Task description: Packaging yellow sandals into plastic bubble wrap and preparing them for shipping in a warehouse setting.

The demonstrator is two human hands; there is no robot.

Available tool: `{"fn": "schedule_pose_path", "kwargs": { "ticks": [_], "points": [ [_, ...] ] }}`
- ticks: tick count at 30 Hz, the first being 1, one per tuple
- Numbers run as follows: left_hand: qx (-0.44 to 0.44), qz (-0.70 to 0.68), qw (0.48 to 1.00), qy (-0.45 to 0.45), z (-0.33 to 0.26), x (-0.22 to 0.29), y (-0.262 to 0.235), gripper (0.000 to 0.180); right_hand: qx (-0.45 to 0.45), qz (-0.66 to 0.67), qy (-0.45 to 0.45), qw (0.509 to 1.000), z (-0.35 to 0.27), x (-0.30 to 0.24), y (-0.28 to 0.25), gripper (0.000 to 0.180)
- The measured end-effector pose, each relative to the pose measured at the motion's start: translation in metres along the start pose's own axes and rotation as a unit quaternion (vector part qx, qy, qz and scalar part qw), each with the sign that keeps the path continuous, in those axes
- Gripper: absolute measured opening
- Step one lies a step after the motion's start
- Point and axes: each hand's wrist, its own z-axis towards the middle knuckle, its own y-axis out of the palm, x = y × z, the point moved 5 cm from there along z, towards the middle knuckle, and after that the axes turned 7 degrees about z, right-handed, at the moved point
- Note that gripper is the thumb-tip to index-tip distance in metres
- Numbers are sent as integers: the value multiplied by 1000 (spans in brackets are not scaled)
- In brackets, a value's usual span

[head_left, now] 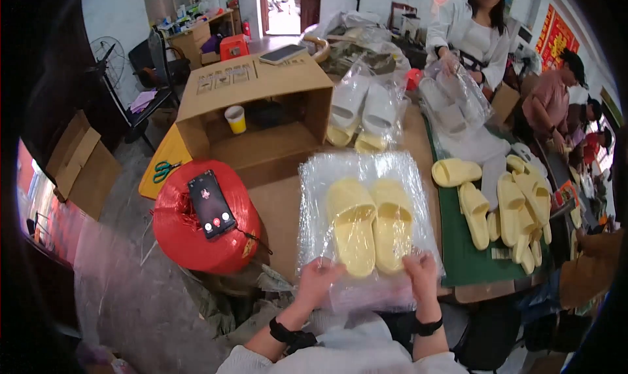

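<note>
On the brown table (278, 207), 2 yellow slippers (356, 253) are lying, apparently inside a clear bag (422, 207); left hand (319, 281) and right hand (423, 276) are pinching its near side, presumably for tension.

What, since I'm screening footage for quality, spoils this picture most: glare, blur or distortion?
In the head view, bright glints streak the clear plastic around the yellow slippers, though their outlines stay readable; in the head view, the doorway is partly washed out; also in the head view, straight edges bend toward the dark rim, and the floor looks smeared at left.
</note>
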Motion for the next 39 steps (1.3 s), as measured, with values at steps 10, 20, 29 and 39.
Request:
{"fn": "schedule_pose_path", "kwargs": {
  "ticks": [10, 20, 29, 39],
  "points": [
    [22, -150, 982, 111, -8, 19, 10, 51, -24, 41, -134, 990, -29, -10, 31, 68],
    [-98, -178, 976, 73, -11, 13, 20, 42, -60, -98, -330, 937, -47, 1, 32, 78],
    [-173, -111, 971, 118, -26, -13, 32, 45, -39, -254, -391, 884, -56, 35, 24, 90],
    [-179, 106, 941, 266, -52, 8, -82, 51, -307, -124, -175, 927, -46, 67, 7, 78]
  ]
}}
